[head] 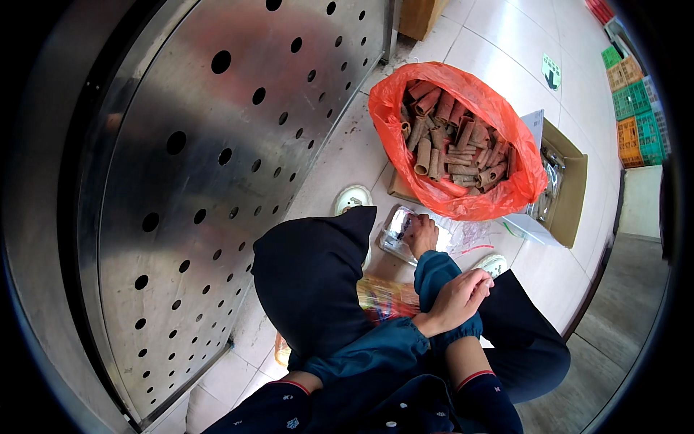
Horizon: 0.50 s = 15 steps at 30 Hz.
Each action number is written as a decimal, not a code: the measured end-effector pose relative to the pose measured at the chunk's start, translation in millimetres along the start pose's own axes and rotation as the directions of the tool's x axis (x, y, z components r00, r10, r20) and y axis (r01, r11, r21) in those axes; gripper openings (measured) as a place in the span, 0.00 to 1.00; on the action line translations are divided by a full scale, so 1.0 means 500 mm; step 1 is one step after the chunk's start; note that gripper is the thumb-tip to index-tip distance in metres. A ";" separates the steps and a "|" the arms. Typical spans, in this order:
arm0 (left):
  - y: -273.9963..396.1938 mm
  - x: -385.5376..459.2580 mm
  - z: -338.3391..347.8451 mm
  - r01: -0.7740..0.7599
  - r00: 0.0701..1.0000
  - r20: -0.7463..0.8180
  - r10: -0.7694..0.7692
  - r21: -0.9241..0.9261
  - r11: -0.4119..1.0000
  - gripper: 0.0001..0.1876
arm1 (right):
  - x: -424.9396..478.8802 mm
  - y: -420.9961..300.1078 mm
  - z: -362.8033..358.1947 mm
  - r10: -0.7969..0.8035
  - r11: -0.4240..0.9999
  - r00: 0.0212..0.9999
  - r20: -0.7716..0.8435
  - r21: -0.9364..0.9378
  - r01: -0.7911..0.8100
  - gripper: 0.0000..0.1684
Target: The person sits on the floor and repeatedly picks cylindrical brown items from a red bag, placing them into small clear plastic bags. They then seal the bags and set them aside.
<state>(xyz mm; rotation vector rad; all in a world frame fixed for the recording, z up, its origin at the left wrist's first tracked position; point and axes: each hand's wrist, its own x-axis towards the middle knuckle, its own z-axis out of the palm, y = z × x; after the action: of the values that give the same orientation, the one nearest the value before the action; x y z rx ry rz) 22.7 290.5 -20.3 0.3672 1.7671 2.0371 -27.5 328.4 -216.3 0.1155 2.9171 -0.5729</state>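
Note:
My right hand (423, 234) reaches down to a clear plastic container (398, 244) on the floor, its fingertips over small dark pieces there. Whether it grips anything is hidden. My left hand (460, 299) crosses over my right forearm, with curled fingers and nothing visible in them. Beyond my hands stands a red plastic bag (390, 138), wide at the mouth and full of rolled cassia bark pieces (461, 144). Thin clear plastic bags (474, 233) with a red strip lie just right of the container.
An open cardboard box (572, 190) with clear packets (550, 187) stands right of the bag. A perforated metal panel (217, 179) rises on the left. Between my legs lies a wrapped bundle (387, 298). Stacked plastic crates (631, 103) line the far right of the tiled floor (493, 40).

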 end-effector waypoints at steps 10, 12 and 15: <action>-0.002 0.001 0.000 -0.023 1.000 -0.009 0.023 0.003 1.000 0.05 | -0.014 0.009 0.024 -0.007 1.000 1.000 -0.019 -0.023 0.006 0.24; -0.002 0.001 -0.001 -0.023 1.000 -0.008 0.023 0.007 1.000 0.05 | -0.014 0.013 0.026 -0.056 0.998 0.998 -0.017 -0.038 0.055 0.19; 0.001 0.000 -0.001 -0.019 1.000 -0.005 0.020 0.021 1.000 0.05 | -0.013 0.019 0.039 -0.127 0.990 0.990 -0.065 -0.063 0.123 0.14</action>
<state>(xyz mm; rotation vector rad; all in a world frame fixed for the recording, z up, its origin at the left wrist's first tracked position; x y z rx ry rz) 22.3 290.1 -20.0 0.3875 1.7962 2.0358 -17.1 329.6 -236.7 -0.0572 3.0212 -0.5110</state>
